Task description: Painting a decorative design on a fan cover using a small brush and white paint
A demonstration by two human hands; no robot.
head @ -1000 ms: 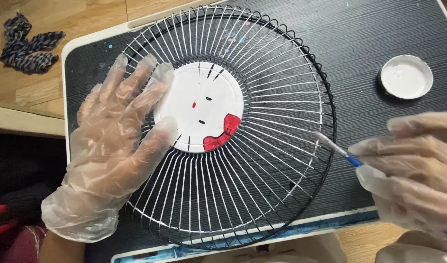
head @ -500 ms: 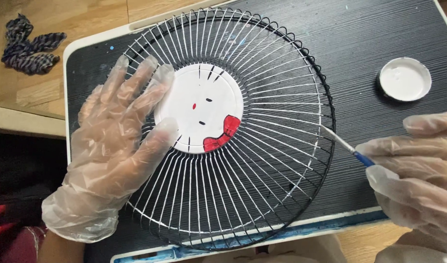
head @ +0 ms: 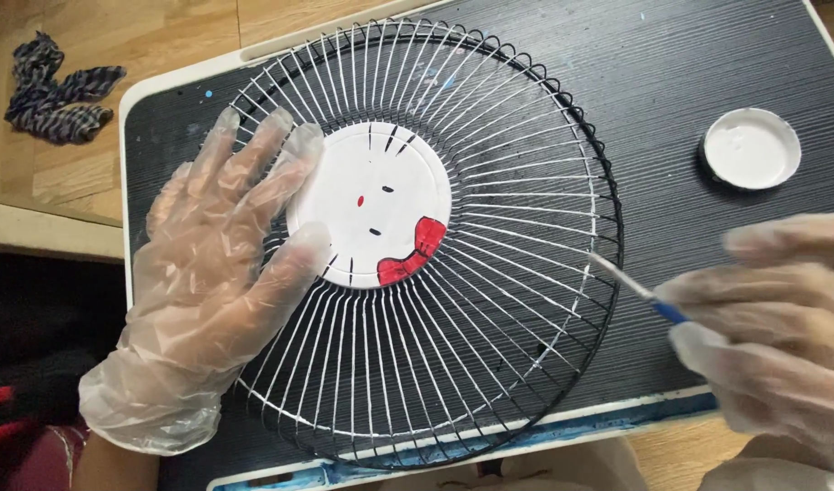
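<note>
- A round wire fan grille point(head: 490, 300) lies flat in the middle of the dark tabletop point(head: 708, 55), and its near rim reaches almost to the tabletop's near edge.
- The grille's white hub point(head: 371, 195) carries small black and red marks and a red bow shape.
- The left hand point(head: 212, 273), in a clear plastic glove, rests spread and open on the grille's left side, with fingertips touching the hub's edge. It grips nothing.
- The right hand point(head: 767, 318), also gloved, is blurred and cut off by the right edge of the view. Its fingers are closed around a thin brush point(head: 640, 289) with a blue handle.
- The brush's pale tip touches the grille's right rim; how much paint it carries is hard to make out.
- A small round lid point(head: 752, 147) holding white paint sits near the tabletop's far right corner.
- A dark striped cloth point(head: 58, 91) lies on the wooden floor beyond the tabletop's far left corner.
</note>
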